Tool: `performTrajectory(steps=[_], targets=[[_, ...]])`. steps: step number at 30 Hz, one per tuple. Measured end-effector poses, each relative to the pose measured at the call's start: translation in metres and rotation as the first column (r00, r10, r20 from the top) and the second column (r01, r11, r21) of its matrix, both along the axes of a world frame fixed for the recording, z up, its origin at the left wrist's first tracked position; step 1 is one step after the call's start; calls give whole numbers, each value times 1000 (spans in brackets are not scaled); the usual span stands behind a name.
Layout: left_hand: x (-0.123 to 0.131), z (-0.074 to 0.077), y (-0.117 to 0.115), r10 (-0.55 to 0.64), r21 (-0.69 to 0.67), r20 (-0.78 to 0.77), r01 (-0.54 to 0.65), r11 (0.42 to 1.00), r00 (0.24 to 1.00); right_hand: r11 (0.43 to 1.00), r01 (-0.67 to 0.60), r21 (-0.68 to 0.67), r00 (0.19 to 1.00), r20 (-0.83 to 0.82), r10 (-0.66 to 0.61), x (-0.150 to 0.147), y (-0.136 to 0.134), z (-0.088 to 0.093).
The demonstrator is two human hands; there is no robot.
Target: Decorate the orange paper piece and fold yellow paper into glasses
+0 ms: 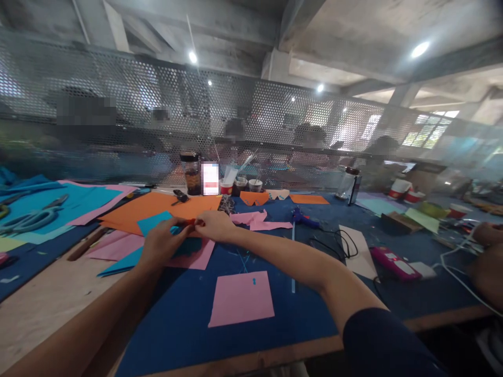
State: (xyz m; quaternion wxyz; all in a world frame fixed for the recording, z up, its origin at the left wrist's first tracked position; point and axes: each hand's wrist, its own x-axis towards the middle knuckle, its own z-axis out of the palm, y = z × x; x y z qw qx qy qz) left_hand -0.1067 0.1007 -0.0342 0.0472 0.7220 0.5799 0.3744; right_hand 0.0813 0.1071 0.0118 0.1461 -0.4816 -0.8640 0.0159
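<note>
My left hand and my right hand meet over the blue table cover, fingers pinched together on a small orange piece between them. Under and beside the hands lie a teal paper sheet, pink sheets and a large orange sheet. A pink square with a tiny blue mark lies nearer to me. Both hands are closed in a pinch.
Scissors rest on blue paper at the left. A blue glue gun with a black cable, a pink box, cups and a dark jar stand further back. Another person's hand is at the right edge. A perforated metal screen backs the table.
</note>
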Motion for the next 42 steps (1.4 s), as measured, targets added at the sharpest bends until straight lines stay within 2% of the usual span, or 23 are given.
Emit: performTrajectory(steps=[8, 16, 22, 33, 42], targets=[[-3, -1, 0, 12, -6, -158, -13, 1000, 987, 1000, 16, -3, 1000, 5, -16, -1, 3, -1], [-4, 2, 1, 22, -34, -289, -33, 999, 957, 982, -88, 167, 991, 115, 70, -3, 2, -9], [-4, 0, 2, 46, -32, -386, -62, 998, 921, 952, -176, 252, 972, 196, 128, -2, -4, -6], [-6, 6, -4, 44, 9, -479, -45, 999, 877, 950, -191, 245, 966, 221, 137, 14, -32, 0], [-8, 4, -7, 40, 38, -494, -25, 999, 869, 954, -176, 241, 979, 141, 145, 45, -61, 12]])
